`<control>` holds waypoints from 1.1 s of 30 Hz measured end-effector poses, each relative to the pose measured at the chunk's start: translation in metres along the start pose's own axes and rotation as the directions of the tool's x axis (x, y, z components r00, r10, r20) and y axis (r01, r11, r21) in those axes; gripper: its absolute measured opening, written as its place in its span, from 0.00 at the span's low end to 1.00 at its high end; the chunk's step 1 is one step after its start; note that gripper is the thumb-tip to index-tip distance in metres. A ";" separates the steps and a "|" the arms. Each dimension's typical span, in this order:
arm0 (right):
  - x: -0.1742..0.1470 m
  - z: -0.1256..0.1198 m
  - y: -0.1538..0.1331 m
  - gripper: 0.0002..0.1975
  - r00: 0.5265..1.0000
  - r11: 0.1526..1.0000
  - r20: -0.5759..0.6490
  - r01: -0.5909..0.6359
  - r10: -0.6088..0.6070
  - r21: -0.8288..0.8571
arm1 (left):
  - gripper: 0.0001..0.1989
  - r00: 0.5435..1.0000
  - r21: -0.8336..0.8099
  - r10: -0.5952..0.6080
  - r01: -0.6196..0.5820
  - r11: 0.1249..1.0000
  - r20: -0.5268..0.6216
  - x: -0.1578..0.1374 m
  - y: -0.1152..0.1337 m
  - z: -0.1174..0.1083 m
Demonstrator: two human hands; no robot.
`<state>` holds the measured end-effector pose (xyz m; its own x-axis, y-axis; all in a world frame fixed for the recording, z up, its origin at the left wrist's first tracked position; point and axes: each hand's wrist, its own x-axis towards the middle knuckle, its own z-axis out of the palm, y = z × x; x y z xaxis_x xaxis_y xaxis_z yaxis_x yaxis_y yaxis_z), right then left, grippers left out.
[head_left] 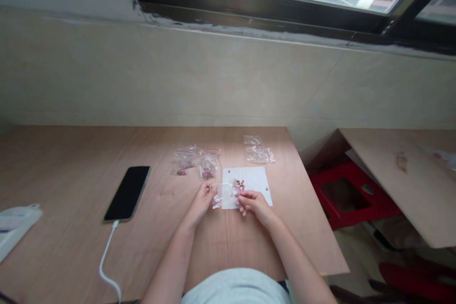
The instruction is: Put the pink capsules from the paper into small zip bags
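My left hand [206, 195] is closed, its fingertips pinching a small clear plastic bag [217, 200] at the left edge of a white sheet of paper [254, 175]. On the paper lies a little heap of pink and gold bead-like pieces [239, 184], with a few single pink ones apart from it. Over the sheet's lower part, my right hand [251, 202] has thumb and fingers pressed together just below the heap. What sits between those fingertips is too small to make out.
Small zip bags with pink and gold pieces [207, 167] lie beyond my left hand. Flat clear bags [257, 149] rest behind the paper. A phone [128, 193] with a white cable [104, 259] is on the left. The table's right edge borders a gap with a red stool [356, 194].
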<state>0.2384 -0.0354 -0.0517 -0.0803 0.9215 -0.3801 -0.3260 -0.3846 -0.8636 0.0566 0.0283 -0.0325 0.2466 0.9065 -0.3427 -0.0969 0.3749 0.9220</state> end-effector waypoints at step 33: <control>0.022 -0.005 -0.004 0.04 0.769 0.769 -0.422 0.138 -0.480 -0.624 | 0.17 0.994 -0.222 -0.091 0.076 0.972 -0.060 -0.030 0.007 -0.023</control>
<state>0.2424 -0.0143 -0.0581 0.4923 0.8703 -0.0171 0.3259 -0.2025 -0.9235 0.0267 0.0081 -0.0196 0.1959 0.8787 -0.4353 -0.2892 0.4759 0.8306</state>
